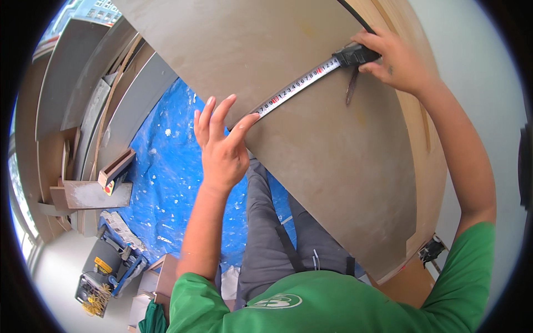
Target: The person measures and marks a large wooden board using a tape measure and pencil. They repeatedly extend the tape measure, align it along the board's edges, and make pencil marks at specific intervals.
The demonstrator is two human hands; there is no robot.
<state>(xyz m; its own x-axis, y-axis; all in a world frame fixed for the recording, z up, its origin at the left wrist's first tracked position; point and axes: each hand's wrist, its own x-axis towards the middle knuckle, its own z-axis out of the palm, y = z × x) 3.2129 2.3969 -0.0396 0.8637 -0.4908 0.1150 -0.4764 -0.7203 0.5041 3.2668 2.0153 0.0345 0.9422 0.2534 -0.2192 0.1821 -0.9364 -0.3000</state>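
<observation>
A tape measure (355,54) with a black case sits in my right hand (397,61), its fingers and thumb closed round the case. The white blade (297,85) runs out toward the lower left across a brown-grey board (338,139). My left hand (225,147) is at the board's near-left edge, fingers spread apart and raised. Its thumb tip touches or lies just over the blade near that edge; the blade's end is partly hidden there. A dark wrist strap (351,86) hangs from the case over the board.
A blue plastic sheet (172,166) with white specks covers the floor. Several grey and brown panels (72,72) lean at the left, with a small wooden tray-like piece (116,166) before them. A compressor-like machine (105,266) stands at lower left. A pale wall (466,72) rises at right.
</observation>
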